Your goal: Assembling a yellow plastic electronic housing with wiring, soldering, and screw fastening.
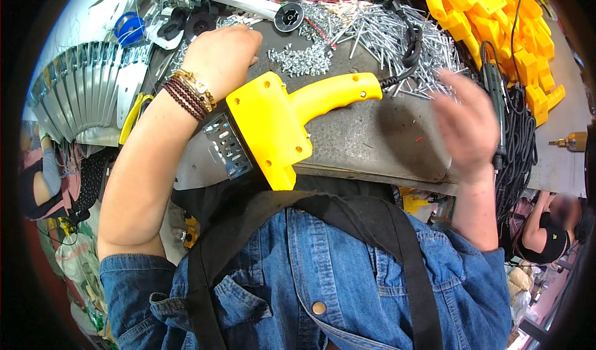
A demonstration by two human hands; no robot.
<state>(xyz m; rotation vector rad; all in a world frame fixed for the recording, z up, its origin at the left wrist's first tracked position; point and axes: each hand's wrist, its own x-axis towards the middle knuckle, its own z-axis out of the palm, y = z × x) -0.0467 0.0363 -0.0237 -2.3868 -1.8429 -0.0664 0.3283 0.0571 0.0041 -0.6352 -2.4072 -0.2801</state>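
Note:
A yellow corded hand-tool housing [264, 123] lies in front of me, its handle [335, 95] pointing right and a perforated metal guard [231, 146] on its left side. Screws sit in several of its holes. Above its upper left corner is my left hand [226, 52], with its fingers curled in and their tips mostly hidden; what they hold, if anything, does not show. A heap of small screws [301, 60] lies just to the right of that hand. My right hand [467, 123] is blurred by motion over the table's right side, fingers apart, nothing visible in them.
Long screws [403, 46] are heaped behind the handle. Yellow plastic housings [496, 21] pile up at the far right, beside a corded electric screwdriver [492, 95] and coiled black cables [520, 145]. Curved metal plates [87, 92] fan out at left. Black spools [289, 17] lie at the back.

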